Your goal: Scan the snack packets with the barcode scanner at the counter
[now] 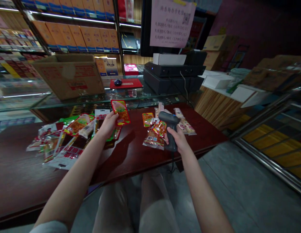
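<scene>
My left hand [108, 124] is closed on a red snack packet [120, 112], held upright above the dark red table [131, 152]. My right hand [176, 139] grips the handle of a dark grey barcode scanner [169, 126], its head turned towards the packet. A cable hangs from the scanner below the table edge. Between the hands the table top is bare. A pile of snack packets [65, 139] lies left of my left hand. A smaller group of packets [156, 131] lies just left of and behind the scanner.
A cardboard box [69, 76] stands on the glass counter [97, 98] behind the table, beside a red pad with a mouse [126, 83]. A black register with a monitor [173, 76] stands at the back. Shelves of boxes fill the left wall. My knees show below the table.
</scene>
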The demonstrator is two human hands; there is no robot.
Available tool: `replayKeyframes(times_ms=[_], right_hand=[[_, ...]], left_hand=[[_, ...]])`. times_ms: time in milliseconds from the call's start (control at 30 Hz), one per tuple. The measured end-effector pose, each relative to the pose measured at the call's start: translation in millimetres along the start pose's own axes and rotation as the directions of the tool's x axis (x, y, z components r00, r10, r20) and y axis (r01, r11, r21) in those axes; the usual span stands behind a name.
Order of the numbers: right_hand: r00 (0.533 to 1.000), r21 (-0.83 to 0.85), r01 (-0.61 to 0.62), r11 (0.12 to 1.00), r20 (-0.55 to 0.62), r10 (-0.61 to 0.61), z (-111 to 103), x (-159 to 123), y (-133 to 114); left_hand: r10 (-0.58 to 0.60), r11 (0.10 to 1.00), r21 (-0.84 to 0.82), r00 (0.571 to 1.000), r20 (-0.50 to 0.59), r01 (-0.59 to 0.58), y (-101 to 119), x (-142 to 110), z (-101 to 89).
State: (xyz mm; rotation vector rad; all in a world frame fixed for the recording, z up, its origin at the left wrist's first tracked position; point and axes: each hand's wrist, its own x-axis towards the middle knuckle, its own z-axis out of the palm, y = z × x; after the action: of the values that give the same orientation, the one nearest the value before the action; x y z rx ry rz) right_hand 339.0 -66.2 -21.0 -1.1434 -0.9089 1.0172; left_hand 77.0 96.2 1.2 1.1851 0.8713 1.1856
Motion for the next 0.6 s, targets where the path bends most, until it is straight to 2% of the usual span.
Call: replayKeyframes(times_ms=[133, 233, 367, 500, 600], right_hand=[[0.970, 0.026, -0.079, 0.997, 0.231, 0.071, 41, -4, 6], [0.943, 0.053, -0.083, 0.995, 0.326, 0.061, 69, -2, 12], [0.922, 0.080, -0.111, 0.991, 0.379, 0.073, 91, 4, 23], [0.918, 0.102, -0.150, 0.983, 0.383, 0.101, 99, 8, 32], [0.923, 0.123, -0.157, 0.980, 0.371, 0.102, 102, 8, 33]], left_hand=[[-0.026, 0.996, -0.083, 0.999, -0.018, 0.024, 4, -6, -16.6], [-0.020, 0.993, -0.113, 1.000, -0.011, 0.019, -1, -11, -25.4], [-0.009, 0.991, -0.135, 1.000, -0.017, 0.006, -14, -10, -33.4], [0.003, 0.994, -0.113, 0.998, -0.059, -0.010, -24, -5, -34.5], [0.021, 0.996, -0.092, 0.999, -0.026, -0.024, -27, -5, -32.5]])
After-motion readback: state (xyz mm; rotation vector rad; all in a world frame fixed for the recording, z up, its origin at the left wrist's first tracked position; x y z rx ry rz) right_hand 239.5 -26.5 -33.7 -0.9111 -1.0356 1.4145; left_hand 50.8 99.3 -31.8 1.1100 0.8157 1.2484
